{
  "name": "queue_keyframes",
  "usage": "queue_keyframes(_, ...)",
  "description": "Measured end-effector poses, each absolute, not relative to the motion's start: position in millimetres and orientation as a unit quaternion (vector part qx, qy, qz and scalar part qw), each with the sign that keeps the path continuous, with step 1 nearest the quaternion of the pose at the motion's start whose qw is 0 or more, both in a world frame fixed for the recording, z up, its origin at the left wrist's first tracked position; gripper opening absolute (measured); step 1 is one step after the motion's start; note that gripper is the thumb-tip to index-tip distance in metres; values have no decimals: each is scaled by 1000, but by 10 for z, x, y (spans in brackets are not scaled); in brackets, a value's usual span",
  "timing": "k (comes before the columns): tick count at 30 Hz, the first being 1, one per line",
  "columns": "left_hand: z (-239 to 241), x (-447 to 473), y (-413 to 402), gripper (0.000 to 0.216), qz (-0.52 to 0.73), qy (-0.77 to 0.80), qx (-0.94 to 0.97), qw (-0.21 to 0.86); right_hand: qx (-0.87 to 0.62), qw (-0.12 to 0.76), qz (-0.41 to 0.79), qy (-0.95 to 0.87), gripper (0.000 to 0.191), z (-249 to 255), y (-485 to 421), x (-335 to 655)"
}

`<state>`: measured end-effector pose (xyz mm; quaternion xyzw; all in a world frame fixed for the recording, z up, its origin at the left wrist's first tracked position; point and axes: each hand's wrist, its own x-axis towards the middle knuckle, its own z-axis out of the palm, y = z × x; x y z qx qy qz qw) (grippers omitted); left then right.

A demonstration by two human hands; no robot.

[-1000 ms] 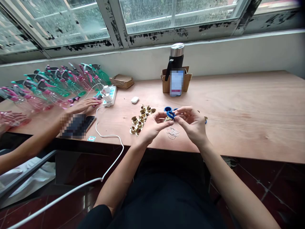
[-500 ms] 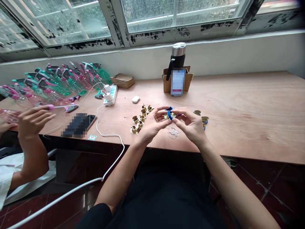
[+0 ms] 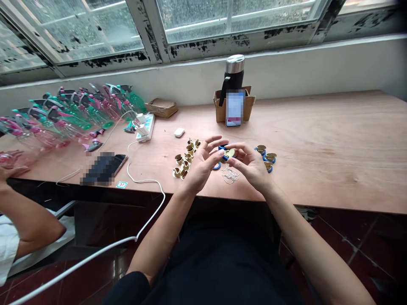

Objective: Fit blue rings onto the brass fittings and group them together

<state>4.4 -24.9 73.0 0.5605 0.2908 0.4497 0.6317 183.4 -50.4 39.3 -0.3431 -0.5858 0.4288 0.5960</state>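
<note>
My right hand (image 3: pixel 251 163) pinches a small brass piece fitted with a blue ring (image 3: pixel 227 153) just above the wooden table (image 3: pixel 333 144). My left hand (image 3: pixel 201 163) is beside it with fingers spread, fingertips touching the blue ring. A heap of brass cups (image 3: pixel 186 159) lies left of my left hand. Thin wire rings (image 3: pixel 230 174) lie under my hands. Three finished brass-and-blue pieces (image 3: pixel 266 157) sit to the right. A loose blue ring (image 3: pixel 217 165) lies between my hands.
A black flask (image 3: pixel 233 76) stands in a cardboard box with a phone (image 3: pixel 235 109) leaning on it. A power strip (image 3: pixel 145 125), white cable, earbud case (image 3: pixel 179 132) and second phone (image 3: pixel 104 168) lie left. Pink and green bottles (image 3: pixel 63 114) cover the far left. Another person's arm (image 3: pixel 22 212) is at the left edge.
My left fingers have spread open from a pinch while my right hand keeps the piece. The other person's hand has dropped back to the table's left edge.
</note>
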Motion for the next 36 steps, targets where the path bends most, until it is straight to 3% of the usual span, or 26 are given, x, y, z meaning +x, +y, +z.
queue_keyframes(7,704,55,-252,40,457,278,545,645,-350,575,425,-605,33,340,-487,1883)
queue_keyframes(19,634,54,-213,38,390,290,568,664,-328,632,396,-579,18,316,-480,1853)
queue_keyframes(36,581,69,-178,39,348,349,617,613,-348,656,364,-562,18,211,-427,1845)
